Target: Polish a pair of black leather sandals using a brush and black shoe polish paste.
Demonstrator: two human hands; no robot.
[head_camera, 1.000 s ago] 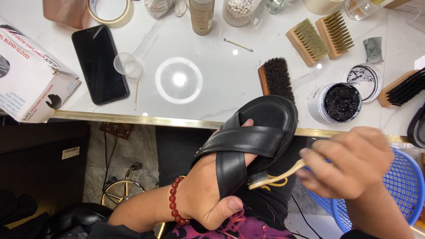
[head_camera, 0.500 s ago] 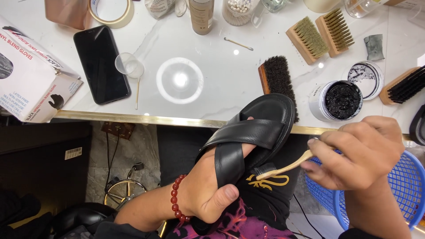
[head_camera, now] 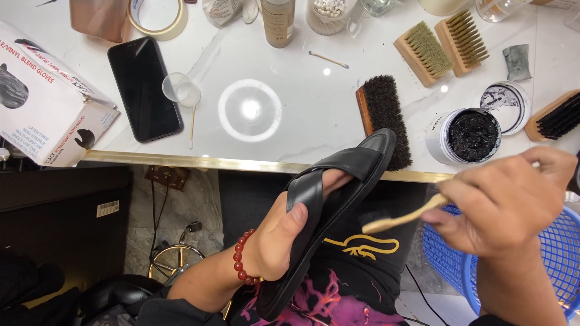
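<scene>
My left hand (head_camera: pixel 279 238) is slipped under the crossed straps of a black leather sandal (head_camera: pixel 338 187) and holds it tilted over my lap, toe toward the table edge. A red bead bracelet (head_camera: pixel 240 259) circles that wrist. My right hand (head_camera: pixel 504 202) grips a small wooden-handled brush (head_camera: pixel 396 218) whose bristled end points at the sandal's right side, a short gap away. An open jar of black polish (head_camera: pixel 468 136) stands on the white marble table (head_camera: pixel 302 121) just above my right hand, its lid (head_camera: pixel 506 105) beside it.
On the table lie a dark shoe brush (head_camera: pixel 383 118), two tan brushes (head_camera: pixel 441 48), a black phone (head_camera: pixel 144 87), a small clear cup (head_camera: pixel 180 89), a glove box (head_camera: pixel 45 99), a tape roll (head_camera: pixel 158 15) and a bottle (head_camera: pixel 278 21). A blue plastic basket (head_camera: pixel 559 253) sits at lower right.
My left hand has turned the sandal more onto its edge. My right hand has drawn the small brush back to the right, away from the sandal.
</scene>
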